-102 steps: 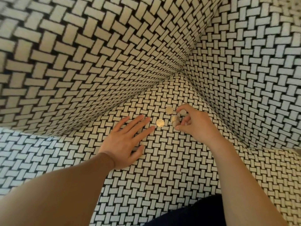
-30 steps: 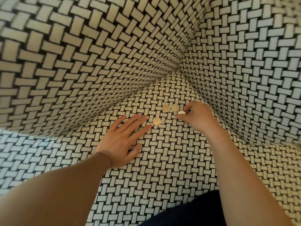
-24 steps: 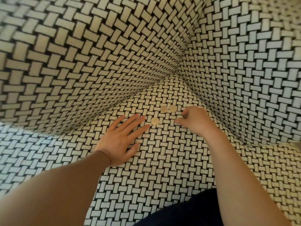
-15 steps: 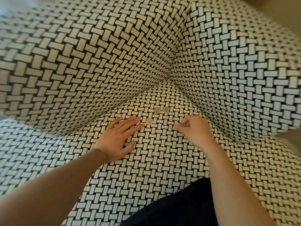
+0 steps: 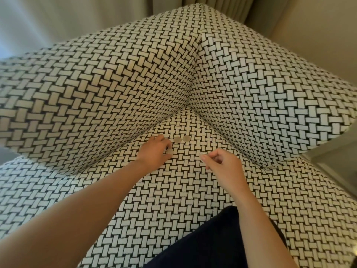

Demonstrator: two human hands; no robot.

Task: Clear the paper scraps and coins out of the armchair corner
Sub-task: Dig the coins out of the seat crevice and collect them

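1. Three round, flat, dull-gold metal coins are in view, with two bare hands and one armchair covered in black-and-white basket-weave fabric.
2. Two of the coins lie flat and side by side, almost touching, on the seat cushion just in front of the corner where the chair's two upright sides meet.
3. The third coin sits nearer the person, at the tips of the left hand.
4. The left hand's fingers are curled down over that coin with the thumb under it in a pinch. Whether the coin is off the fabric cannot be told.
5. The right hand hovers to the right of the coins, well clear of them. Its thumb and forefinger are pressed together on a small whitish piece, which is too small to tell paper from coin.
6. Half a second ago the left hand lay flat and spread on the cushion with the third coin just off its fingertips. Now it has closed on that coin.
7. The right hand has drawn back towards the person.
8. The view has pulled away, so the chair's top edges and a beige curtain behind it now show.
9. Dark navy clothing fills the lower edge.
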